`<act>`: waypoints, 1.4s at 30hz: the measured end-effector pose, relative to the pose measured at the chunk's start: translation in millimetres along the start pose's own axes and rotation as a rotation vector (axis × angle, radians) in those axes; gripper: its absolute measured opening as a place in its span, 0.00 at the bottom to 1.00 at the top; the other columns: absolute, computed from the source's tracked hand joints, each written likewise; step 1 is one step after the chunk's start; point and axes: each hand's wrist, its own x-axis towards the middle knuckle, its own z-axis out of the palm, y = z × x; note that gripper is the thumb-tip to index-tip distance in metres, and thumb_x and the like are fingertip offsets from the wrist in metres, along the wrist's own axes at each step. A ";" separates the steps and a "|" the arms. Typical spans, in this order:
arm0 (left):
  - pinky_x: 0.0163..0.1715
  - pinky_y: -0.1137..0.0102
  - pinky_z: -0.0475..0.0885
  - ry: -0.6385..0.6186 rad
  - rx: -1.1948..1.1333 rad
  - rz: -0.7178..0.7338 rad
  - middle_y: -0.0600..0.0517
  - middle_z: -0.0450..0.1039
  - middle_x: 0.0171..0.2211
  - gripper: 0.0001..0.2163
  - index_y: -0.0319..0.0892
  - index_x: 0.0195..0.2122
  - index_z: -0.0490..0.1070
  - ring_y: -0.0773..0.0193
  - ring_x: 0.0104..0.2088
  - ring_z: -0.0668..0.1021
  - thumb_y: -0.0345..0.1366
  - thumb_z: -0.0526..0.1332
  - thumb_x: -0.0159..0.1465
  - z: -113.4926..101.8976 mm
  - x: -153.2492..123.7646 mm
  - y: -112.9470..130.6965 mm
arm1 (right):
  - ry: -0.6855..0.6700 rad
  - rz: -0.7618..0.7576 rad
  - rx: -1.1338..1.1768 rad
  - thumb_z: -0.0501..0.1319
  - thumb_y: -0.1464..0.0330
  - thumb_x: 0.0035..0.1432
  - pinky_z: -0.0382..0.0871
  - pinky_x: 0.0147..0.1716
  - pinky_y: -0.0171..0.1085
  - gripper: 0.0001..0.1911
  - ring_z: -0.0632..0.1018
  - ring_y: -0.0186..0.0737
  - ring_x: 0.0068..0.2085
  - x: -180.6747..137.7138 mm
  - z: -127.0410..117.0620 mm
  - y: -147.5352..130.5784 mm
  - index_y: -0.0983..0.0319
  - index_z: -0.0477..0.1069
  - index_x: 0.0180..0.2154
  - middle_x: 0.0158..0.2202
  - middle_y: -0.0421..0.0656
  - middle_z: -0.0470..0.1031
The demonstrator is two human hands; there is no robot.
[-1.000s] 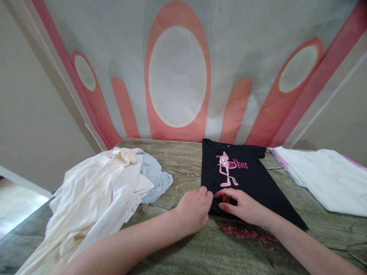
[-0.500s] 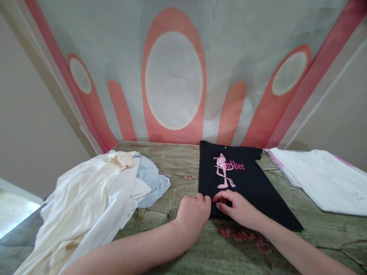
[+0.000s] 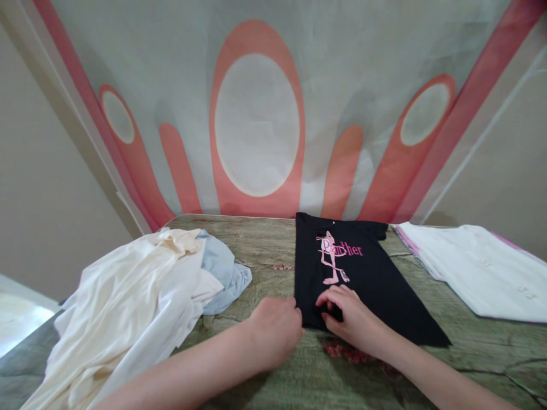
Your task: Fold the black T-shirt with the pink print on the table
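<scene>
I can read one word from where I sit: "Panther", in pink serif letters across the chest of the black fabric short-sleeved T-shirt. It has a capital P and the rest is lowercase. The P overlaps the printed pink long-legged figure, so that letter reads less cleanly for me than the ones to its right, which show against plain black. On the white folded fabric garment I see small, faint pale marks, too indistinct for me to tell whether they are lettering.
</scene>
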 end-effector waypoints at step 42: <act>0.58 0.52 0.42 0.219 -0.204 0.214 0.51 0.44 0.63 0.28 0.47 0.63 0.42 0.50 0.62 0.44 0.52 0.41 0.65 50.6 40.9 -38.3 | -0.189 0.006 -0.355 0.32 0.48 0.59 0.34 0.60 0.44 0.37 0.44 0.40 0.64 83.5 -16.9 40.2 0.63 0.44 0.62 0.65 0.44 0.40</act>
